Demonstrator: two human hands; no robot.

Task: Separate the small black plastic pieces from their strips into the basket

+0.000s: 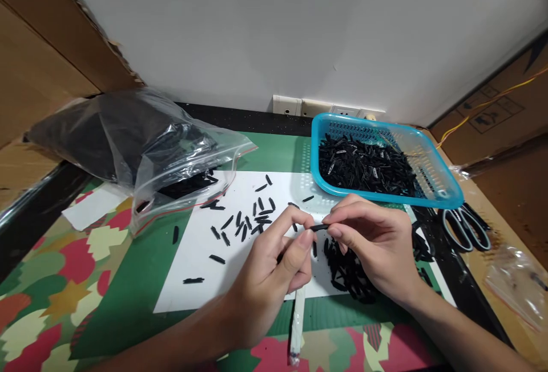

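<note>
My left hand (274,266) and my right hand (377,246) meet over a white sheet of paper (197,258). Between their fingertips they pinch one small black plastic piece (319,227). My left hand also grips a white stick (297,320) that points down toward me. Several loose black pieces (248,221) lie scattered on the paper left of my hands. A dark heap of the same pieces (349,272) sits under my right hand, partly hidden by it.
A blue plastic basket (432,189) with many black pieces stands at the back right. A clear zip bag (141,144) of black pieces lies at the back left. Scissors (464,226) lie right of the basket. Cardboard boxes flank both sides.
</note>
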